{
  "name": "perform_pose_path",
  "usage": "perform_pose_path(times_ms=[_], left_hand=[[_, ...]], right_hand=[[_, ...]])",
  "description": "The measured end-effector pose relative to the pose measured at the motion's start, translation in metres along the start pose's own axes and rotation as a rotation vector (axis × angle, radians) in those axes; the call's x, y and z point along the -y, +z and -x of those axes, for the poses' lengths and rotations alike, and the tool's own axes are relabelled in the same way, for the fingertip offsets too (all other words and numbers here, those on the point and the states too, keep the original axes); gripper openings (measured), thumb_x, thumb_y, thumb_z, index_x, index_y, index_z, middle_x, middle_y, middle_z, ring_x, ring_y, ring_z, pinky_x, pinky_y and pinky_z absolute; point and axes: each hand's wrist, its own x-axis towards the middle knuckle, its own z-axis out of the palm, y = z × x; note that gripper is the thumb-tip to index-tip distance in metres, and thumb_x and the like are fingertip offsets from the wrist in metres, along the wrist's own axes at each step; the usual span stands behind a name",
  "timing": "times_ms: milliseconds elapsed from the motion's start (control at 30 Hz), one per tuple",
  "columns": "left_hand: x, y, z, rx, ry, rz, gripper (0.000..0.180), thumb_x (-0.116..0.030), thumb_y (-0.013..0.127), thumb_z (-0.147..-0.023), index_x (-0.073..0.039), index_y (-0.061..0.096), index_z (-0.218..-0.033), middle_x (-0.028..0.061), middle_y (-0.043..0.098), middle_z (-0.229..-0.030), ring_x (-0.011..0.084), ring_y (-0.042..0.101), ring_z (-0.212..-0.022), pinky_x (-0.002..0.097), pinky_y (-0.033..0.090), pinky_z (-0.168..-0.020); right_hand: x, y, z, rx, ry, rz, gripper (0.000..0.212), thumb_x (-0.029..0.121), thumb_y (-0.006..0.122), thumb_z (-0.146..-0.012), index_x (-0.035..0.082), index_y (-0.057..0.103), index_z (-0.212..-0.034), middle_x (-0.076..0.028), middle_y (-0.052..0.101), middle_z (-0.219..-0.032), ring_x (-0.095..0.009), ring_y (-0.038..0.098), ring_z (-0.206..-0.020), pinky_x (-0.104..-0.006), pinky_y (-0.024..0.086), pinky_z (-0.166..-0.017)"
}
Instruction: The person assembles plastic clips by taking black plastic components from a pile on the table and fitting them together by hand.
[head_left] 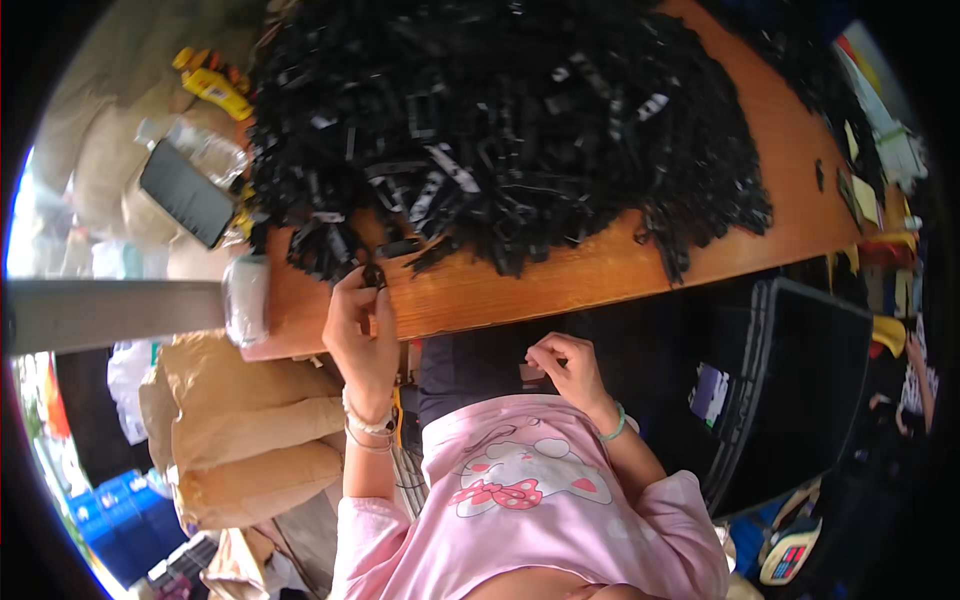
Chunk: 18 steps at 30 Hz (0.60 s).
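A big heap of short black strap-like pieces (480,130) covers much of the wooden table (480,300). My left hand (362,330) is at the table's near left edge, its thumb and fingers pinched on a small black piece (374,276). Just beyond those fingertips lie a few loose black pieces (325,248), off the heap's near left side. Lower down, over my lap and short of the table edge, is my right hand (568,368) with its fingers curled together. Whatever may be in those fingers is too small or hidden to make out.
Left of the heap are a dark phone (187,193), a yellow bottle (218,90) and clear plastic (205,148). A plastic-wrapped roll (246,300) sits at the table's left corner. Brown paper sacks (250,430) stand below left. A large black case-like panel (800,390) rises at right.
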Motion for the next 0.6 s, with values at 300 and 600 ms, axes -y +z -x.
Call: perform_pose_path(times_ms=[300,600], left_hand=[[-0.043,0.046,0.025,0.46,-0.411,0.466,0.039,0.008,0.065,-0.077,0.001,0.052,-0.113,0.0083,0.059,-0.092,0.0094,0.058,-0.069,0.0195,0.049,-0.061],[-0.054,0.093,0.038,0.832,-0.484,0.728,0.036,0.008,0.066,-0.076,0.004,0.055,-0.11,0.0072,0.056,-0.093,0.0103,0.061,-0.071,0.0215,0.051,-0.063]], right_hand=[[0.052,-0.084,-0.03,-0.816,-0.394,0.694,0.013,-0.001,0.067,-0.075,0.002,0.063,-0.087,-0.008,0.056,-0.083,-0.023,0.054,-0.069,-0.0319,0.044,-0.06],[0.065,-0.1,-0.077,-0.807,-0.362,1.068,0.022,0.014,0.073,-0.071,0.007,0.061,-0.089,-0.004,0.053,-0.09,-0.025,0.048,-0.087,-0.0392,0.034,-0.076]])
